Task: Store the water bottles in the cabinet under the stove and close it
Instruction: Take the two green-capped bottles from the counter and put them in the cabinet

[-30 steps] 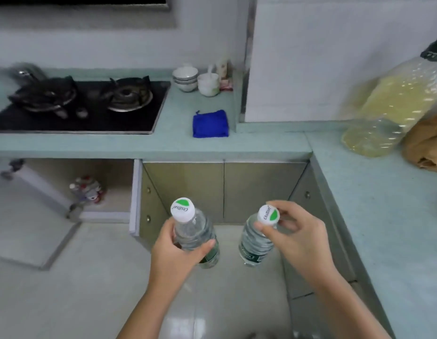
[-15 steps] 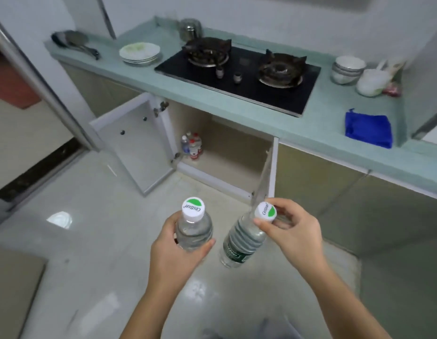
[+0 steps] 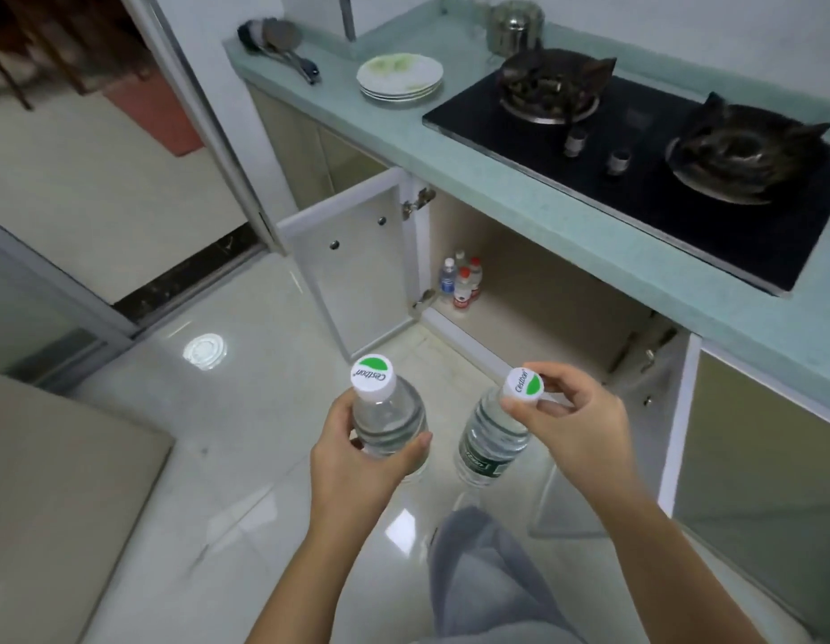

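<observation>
L hand (image 3: 352,462) curled round upright bottle (image 3: 387,422), R hand (image 3: 582,427) pinching cap (image 3: 523,387) of tilted bottle (image 3: 492,441)

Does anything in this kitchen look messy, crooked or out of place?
Nothing looks spilled or broken. The left door and right door of the cabinet under the stove stand wide open. The top plate looks smeared green. The right hand holds its water bottle tilted, by the cap.

Glossy white tile floor (image 3: 246,481) (lamp glare (image 3: 204,351)), teal countertop (image 3: 566,234).
</observation>
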The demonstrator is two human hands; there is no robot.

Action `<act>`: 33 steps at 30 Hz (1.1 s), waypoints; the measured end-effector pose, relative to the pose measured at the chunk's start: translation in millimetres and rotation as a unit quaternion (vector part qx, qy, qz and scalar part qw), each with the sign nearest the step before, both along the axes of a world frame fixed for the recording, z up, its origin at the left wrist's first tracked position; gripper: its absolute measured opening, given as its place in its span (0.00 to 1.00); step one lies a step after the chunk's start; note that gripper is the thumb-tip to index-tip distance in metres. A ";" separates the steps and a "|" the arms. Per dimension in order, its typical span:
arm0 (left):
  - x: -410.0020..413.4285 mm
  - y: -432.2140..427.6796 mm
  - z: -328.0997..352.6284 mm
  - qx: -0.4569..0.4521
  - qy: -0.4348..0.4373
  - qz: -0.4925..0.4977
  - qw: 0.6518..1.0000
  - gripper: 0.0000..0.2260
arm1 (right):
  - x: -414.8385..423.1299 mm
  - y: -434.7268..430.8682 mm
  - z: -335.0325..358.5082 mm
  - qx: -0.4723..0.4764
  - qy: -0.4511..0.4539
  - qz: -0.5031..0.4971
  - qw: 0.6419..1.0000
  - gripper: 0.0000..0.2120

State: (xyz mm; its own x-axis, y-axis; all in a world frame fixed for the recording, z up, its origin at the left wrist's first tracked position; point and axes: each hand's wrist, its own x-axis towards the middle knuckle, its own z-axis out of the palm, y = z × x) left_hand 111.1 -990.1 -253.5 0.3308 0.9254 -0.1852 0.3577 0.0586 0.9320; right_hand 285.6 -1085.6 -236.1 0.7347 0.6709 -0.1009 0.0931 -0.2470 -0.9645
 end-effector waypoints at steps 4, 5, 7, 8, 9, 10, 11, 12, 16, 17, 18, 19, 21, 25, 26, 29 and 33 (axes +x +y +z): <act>55.8 50.6 3.8 0.020 0.024 -0.001 1.000 0.30 | 51.7 44.9 -4.5 -0.013 0.006 0.026 1.000 0.17; 65.9 59.1 5.0 0.026 0.028 0.000 0.999 0.30 | 60.7 53.6 -4.2 -0.014 0.003 0.031 0.999 0.17; 87.0 78.7 4.0 0.027 0.031 -0.003 0.999 0.30 | 81.9 73.0 -4.2 -0.013 -0.001 0.039 0.999 0.17; 97.2 88.6 2.0 0.022 0.032 -0.004 0.999 0.29 | 92.5 82.4 -5.1 -0.016 0.001 0.041 0.999 0.17; 106.8 98.9 0.0 0.016 0.031 -0.007 0.999 0.29 | 102.0 91.9 -5.8 -0.021 0.003 0.045 0.999 0.17; 116.1 109.1 -2.3 0.012 0.030 -0.009 0.999 0.29 | 110.4 101.5 -6.8 -0.027 0.004 0.048 0.998 0.17; 124.9 119.4 -5.4 0.008 0.030 -0.010 0.999 0.29 | 118.8 110.9 -9.4 -0.032 0.006 0.047 0.998 0.16; 133.4 129.7 -9.3 0.005 0.031 -0.010 0.999 0.29 | 126.8 120.8 -13.2 -0.035 0.010 0.044 0.998 0.16; 159.4 172.2 -29.1 0.006 0.042 -0.030 0.999 0.28 | 148.8 161.7 -33.3 -0.062 0.019 0.038 0.997 0.17; 164.3 184.5 -35.5 0.004 0.046 -0.036 0.998 0.29 | 152.9 172.5 -39.2 -0.067 0.016 0.032 0.997 0.17; 168.5 197.1 -43.1 0.000 0.048 -0.043 0.998 0.29 | 156.3 183.7 -45.8 -0.068 0.012 0.024 0.997 0.17; 172.2 209.6 -51.1 -0.006 0.047 -0.050 0.998 0.30 | 158.9 194.5 -53.3 -0.071 0.010 0.016 0.997 0.16; 179.7 236.1 -68.8 -0.018 0.044 -0.058 0.997 0.30 | 162.5 217.0 -70.7 -0.077 0.007 0.002 0.997 0.16; 199.8 283.8 -113.3 -0.020 0.048 -0.077 0.996 0.28 | 167.7 263.3 -123.0 -0.080 0.000 0.006 0.997 0.19; 205.7 294.0 -127.2 -0.020 0.047 -0.072 0.996 0.28 | 171.2 274.6 -139.7 -0.081 0.002 0.006 0.997 0.19; 223.2 319.2 -175.7 -0.033 0.041 -0.047 0.998 0.29 | 189.2 304.8 -197.9 -0.079 0.020 -0.016 0.997 0.17; 246.0 348.1 -254.1 -0.028 0.030 -0.039 0.998 0.29 | 216.9 344.0 -279.1 -0.050 0.033 -0.035 0.998 0.14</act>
